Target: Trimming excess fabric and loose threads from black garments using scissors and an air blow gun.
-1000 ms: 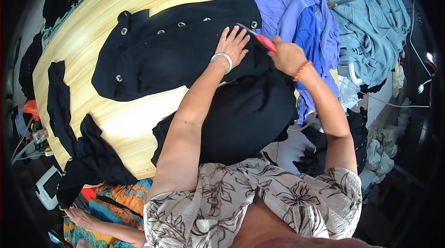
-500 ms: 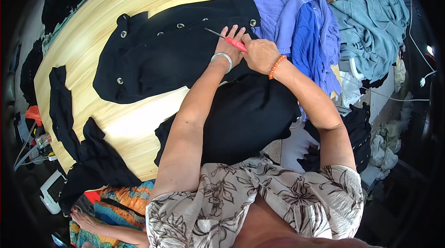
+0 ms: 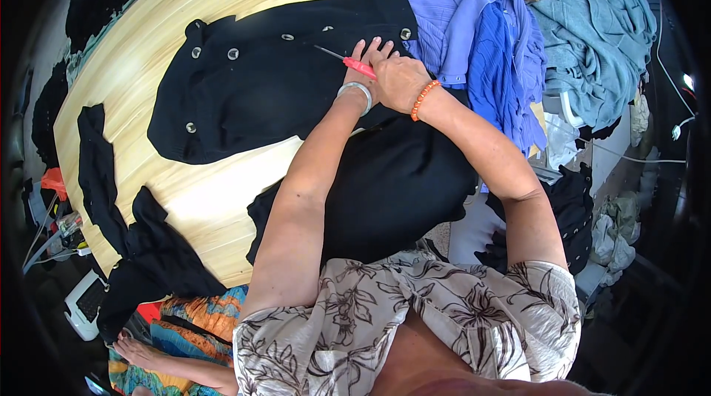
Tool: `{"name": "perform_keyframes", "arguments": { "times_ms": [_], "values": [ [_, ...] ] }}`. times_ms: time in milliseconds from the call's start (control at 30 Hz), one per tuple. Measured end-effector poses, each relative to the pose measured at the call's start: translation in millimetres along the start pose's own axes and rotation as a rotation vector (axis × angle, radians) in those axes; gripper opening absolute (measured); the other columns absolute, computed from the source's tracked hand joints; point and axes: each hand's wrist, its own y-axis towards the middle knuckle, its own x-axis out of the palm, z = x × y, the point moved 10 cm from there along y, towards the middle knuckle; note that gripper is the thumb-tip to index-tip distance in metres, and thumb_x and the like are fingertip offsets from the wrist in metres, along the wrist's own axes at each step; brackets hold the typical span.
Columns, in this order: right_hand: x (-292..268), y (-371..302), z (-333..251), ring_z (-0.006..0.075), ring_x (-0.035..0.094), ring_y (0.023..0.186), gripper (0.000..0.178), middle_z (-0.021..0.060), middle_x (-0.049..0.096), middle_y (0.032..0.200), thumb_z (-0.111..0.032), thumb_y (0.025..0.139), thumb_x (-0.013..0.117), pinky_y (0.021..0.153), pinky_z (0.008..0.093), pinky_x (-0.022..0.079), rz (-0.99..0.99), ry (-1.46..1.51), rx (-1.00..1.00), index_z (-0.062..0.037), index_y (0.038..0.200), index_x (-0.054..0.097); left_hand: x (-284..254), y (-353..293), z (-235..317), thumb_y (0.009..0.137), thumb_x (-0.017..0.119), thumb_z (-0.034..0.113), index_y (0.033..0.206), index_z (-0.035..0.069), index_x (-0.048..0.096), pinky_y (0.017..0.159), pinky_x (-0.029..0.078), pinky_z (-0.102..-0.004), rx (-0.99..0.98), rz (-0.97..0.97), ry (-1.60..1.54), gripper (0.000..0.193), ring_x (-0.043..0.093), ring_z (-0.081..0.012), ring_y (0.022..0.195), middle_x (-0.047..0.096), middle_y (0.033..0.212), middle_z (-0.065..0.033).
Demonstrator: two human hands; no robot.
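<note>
A black garment (image 3: pixel 252 92) with several large round buttons down its front is spread on the wooden table. My left hand (image 3: pixel 361 70) lies flat on it with the fingers stretched out near its right end. My right hand (image 3: pixel 400 81) crosses over the left one, closed round a red-handled tool (image 3: pixel 358 66) with a thin, pointed metal shaft. The shaft points left, over or against the cloth by the row of buttons; I cannot tell if it touches. More black cloth (image 3: pixel 400 181) hangs over the near table edge beneath my forearms.
Purple garments (image 3: pixel 474 26) and a grey-green pile (image 3: pixel 592 33) lie at the right. Another black garment (image 3: pixel 148 248) trails off the table's left edge (image 3: pixel 67 144), held by another person's hand (image 3: pixel 137 351). A white cable (image 3: pixel 637 160) runs at the right.
My right hand and the red-handled tool have moved a little left and down. A button left of the tip now shows its full face. My left hand stays in place.
</note>
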Motion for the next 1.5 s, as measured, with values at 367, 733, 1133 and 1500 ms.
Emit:
{"name": "perform_keyframes", "arguments": {
  "times_ms": [367,733,1133,1500],
  "values": [
    [10,8,2,0.0427,0.067,0.091,0.054,0.0319,0.065,0.094,-0.017,0.079,0.062,0.071,0.044,0.058,0.033,-0.043,-0.021,0.0119,0.122,0.047,-6,1,2,0.096,0.038,0.045,0.15,0.018,0.031,0.116,0.005,-0.0562,-0.002,0.015,0.001,0.06,0.011,-0.0321,0.147,0.02,0.159,-0.0072],
    [13,-9,24,0.0408,0.067,0.08,0.038,0.0241,0.066,0.084,-0.009,0.079,0.059,0.069,0.0487,0.053,-0.005,0.177,-0.07,-0.0023,0.116,0.049,-14,-2,-4,0.09,0.051,0.04,0.137,0.019,0.051,0.116,0.013,-0.0507,-0.035,0.25,-0.103,0.051,0.026,-0.0271,0.142,0.04,0.149,-0.0048],
    [-7,-39,65,0.0388,0.068,0.079,0.023,0.0228,0.068,0.081,-0.018,0.087,0.059,0.07,0.0471,0.053,0.041,0.223,0.113,0.0003,0.099,0.055,-18,-6,-10,0.095,0.049,0.038,0.14,0.017,0.048,0.118,0.01,-0.0481,-0.059,0.262,-0.194,0.05,0.023,-0.0266,0.144,0.036,0.152,-0.0046],
    [-2,-19,29,0.0373,0.069,0.081,0.035,0.0244,0.068,0.085,-0.012,0.081,0.057,0.069,0.0438,0.056,-0.027,0.16,-0.051,0.0078,0.11,0.057,-13,-2,-7,0.091,0.048,0.041,0.142,0.02,0.044,0.116,0.011,-0.0522,-0.06,0.18,-0.095,0.056,0.022,-0.0273,0.144,0.031,0.154,-0.003]
  ]
}}
